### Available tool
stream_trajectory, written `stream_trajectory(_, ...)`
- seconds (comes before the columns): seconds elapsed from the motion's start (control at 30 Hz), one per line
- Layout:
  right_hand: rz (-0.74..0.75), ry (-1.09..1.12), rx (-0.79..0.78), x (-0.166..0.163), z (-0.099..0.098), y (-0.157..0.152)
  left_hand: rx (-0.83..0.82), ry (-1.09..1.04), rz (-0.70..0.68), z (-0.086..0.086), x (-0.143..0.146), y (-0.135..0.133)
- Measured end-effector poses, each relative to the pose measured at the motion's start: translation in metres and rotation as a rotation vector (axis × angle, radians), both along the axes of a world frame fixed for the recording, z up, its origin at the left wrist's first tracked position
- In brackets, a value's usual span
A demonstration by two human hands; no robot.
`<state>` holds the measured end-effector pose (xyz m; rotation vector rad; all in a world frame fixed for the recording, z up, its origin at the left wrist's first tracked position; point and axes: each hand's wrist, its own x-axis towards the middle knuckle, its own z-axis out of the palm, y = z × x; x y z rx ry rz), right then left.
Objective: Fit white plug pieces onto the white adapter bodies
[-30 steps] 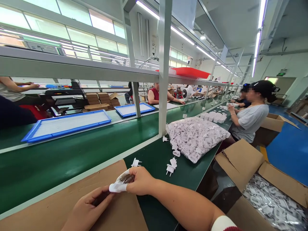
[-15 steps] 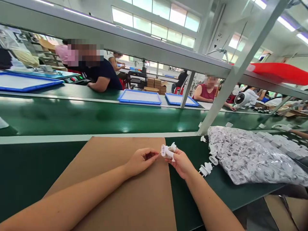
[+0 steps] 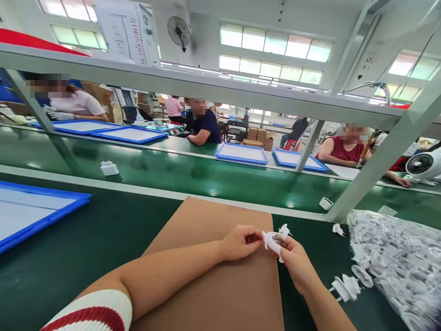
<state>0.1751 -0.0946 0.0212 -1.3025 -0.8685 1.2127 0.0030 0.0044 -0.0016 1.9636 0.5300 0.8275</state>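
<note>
Over the brown cardboard sheet (image 3: 223,280), my left hand (image 3: 243,243) is closed in a pinch. Its fingertips meet the left end of a white plastic plug part (image 3: 270,241); anything small between them is hidden. My right hand (image 3: 296,261) is closed round this part from the right, near the cardboard's right edge. Another small white piece (image 3: 284,231) shows above my right fingers. To the right of that hand, several loose white plug parts (image 3: 346,288) lie on the dark green table beside a clear plastic bag (image 3: 396,262) full of similar white pieces.
A blue-rimmed tray (image 3: 44,202) lies at the left. Beyond the table runs a green conveyor belt (image 3: 193,177) with a white charger housing (image 3: 109,168) on it. A metal post (image 3: 382,156) rises at the right, and a beam crosses above. Several people sit across the belt.
The view has swung left, bringing the near blue-rimmed tray and a striped sleeve into sight. My left fingertips, just short of the white plug part before, now meet it. My right hand keeps its hold.
</note>
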Motion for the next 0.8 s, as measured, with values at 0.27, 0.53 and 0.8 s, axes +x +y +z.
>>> stream_trajectory(0.27,-0.006,-0.077,0.073,-0.014,0.005,-0.006,0.103,0.115,-0.004,0.009,-0.008,-0.011)
stream_trajectory(0.53,-0.039,-0.011,-0.035,-0.004,-0.005,0.009,0.050,0.309,0.137,0.000,-0.008,0.016)
stream_trajectory(0.8,-0.017,-0.012,-0.024,-0.003,-0.014,0.012,0.081,0.356,0.143,-0.021,-0.013,0.032)
